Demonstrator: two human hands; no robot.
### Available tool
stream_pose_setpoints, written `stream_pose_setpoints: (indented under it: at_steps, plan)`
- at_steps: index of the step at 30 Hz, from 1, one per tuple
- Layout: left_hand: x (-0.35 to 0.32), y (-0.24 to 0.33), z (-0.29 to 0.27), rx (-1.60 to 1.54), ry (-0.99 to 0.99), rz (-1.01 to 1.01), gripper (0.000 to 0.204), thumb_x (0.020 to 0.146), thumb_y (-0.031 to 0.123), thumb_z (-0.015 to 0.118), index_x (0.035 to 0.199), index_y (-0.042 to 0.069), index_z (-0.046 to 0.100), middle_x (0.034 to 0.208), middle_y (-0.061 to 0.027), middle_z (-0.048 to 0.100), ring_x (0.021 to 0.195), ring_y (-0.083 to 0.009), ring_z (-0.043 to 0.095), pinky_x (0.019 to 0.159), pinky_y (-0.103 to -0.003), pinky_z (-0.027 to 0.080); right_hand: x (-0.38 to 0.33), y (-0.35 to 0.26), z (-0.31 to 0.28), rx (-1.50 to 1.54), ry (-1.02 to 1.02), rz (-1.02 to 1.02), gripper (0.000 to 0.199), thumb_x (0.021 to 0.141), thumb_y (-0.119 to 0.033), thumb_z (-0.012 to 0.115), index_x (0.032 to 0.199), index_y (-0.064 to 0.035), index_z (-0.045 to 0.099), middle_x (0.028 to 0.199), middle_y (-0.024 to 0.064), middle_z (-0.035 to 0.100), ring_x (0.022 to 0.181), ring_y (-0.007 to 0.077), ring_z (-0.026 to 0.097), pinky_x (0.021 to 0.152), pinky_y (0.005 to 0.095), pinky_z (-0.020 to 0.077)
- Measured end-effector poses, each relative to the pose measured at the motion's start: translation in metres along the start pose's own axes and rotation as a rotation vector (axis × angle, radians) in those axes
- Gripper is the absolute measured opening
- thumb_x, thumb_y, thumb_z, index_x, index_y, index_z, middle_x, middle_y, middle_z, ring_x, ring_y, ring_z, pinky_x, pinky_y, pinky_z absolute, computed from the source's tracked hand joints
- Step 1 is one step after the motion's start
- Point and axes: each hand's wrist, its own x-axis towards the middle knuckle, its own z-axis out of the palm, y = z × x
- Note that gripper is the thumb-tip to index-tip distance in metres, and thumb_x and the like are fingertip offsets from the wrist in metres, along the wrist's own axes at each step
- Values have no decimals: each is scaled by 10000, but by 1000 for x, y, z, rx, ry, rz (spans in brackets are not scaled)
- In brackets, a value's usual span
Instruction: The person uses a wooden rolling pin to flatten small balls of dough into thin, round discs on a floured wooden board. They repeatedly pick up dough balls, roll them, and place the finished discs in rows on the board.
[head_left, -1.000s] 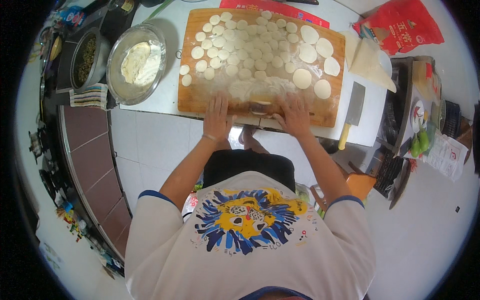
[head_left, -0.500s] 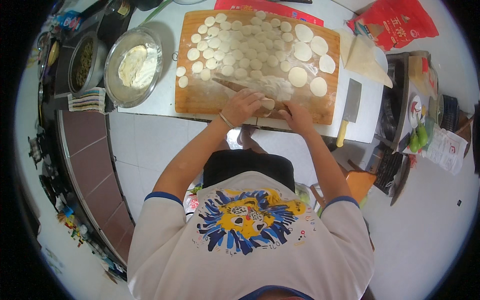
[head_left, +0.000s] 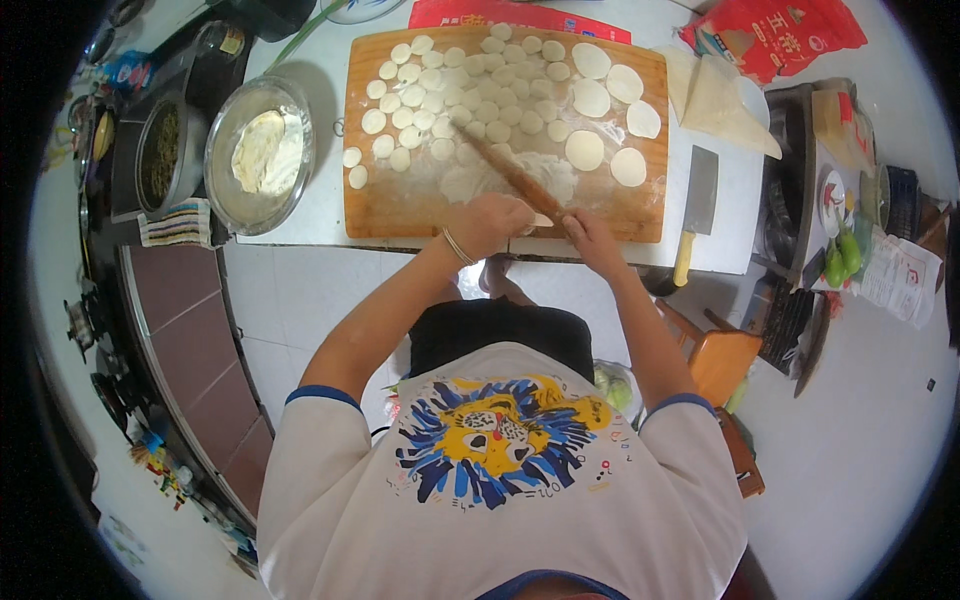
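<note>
My right hand (head_left: pixel 593 240) is closed around the near end of a tapered wooden rolling pin (head_left: pixel 512 176), which slants away to the left over the board. Beside it my left hand (head_left: pixel 497 222) has its fingers pinched on a small dough wrapper (head_left: pixel 541 220), mostly hidden by the fingers, at the near edge of the wooden board (head_left: pixel 400 215). Many small dough discs (head_left: pixel 374 121) cover the board's far left and middle. Several wider, rolled-out wrappers (head_left: pixel 584 150) lie along its right side. Loose flour (head_left: pixel 470 185) dusts the wood in front of my hands.
Left of the board stands a clear bowl (head_left: pixel 222 190) with a dough lump (head_left: pixel 258 150) and flour; beyond it is a pot of dark green filling (head_left: pixel 160 150). A cleaver (head_left: pixel 702 190) lies right of the board. Red packaging (head_left: pixel 775 38) sits at the far right, a wooden stool (head_left: pixel 727 362) below.
The rolling pin's far end has swung up and away from me, so the pin stands clear of the wrapper. My left hand has drawn slightly nearer with the wrapper.
</note>
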Motion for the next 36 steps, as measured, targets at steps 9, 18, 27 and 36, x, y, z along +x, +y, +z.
stream_pose_setpoints:
  at_steps: [9, 18, 27, 36]
  plan:
    - [28, -31, 67, 14, 177, -696, 289, 847, 204, 633, 1091, 60, 577, 964, -179, 644, 870, -350, 626, 782, -452, 502, -9, 20, -28, 100, 475, -91, 267, 1007, -230, 492, 1085, -12, 623, 752, 51, 572, 676, 134, 526, 635, 293, 449]
    - [39, -35, 74, 437, -86, -218, 683, 892, 375, 528, 1441, 4, 362, 1499, -188, 341, 1414, -300, 290, 1168, -433, 221, -34, 29, -25, 211, 456, 8, 215, 1003, -192, 508, 1091, -17, 597, 740, 12, 530, 667, 95, 487, 621, 265, 438]
    - [5, -14, 69, 446, -189, -288, 799, 910, 476, 508, 1497, 5, 237, 1563, -173, 228, 1453, -305, 203, 1190, -468, 131, -31, 23, -32, -126, 467, -117, 262, 947, -229, 594, 1121, -34, 581, 879, 180, 658, 781, 309, 653, 702, 385, 503]
    - [-5, -14, 58, 386, -252, -241, 757, 896, 414, 543, 1477, 1, 289, 1538, -163, 294, 1437, -305, 244, 1173, -460, 181, -23, 16, -42, -369, 411, -58, 365, 874, -299, 676, 1116, -45, 576, 939, 194, 677, 851, 376, 656, 722, 440, 516]
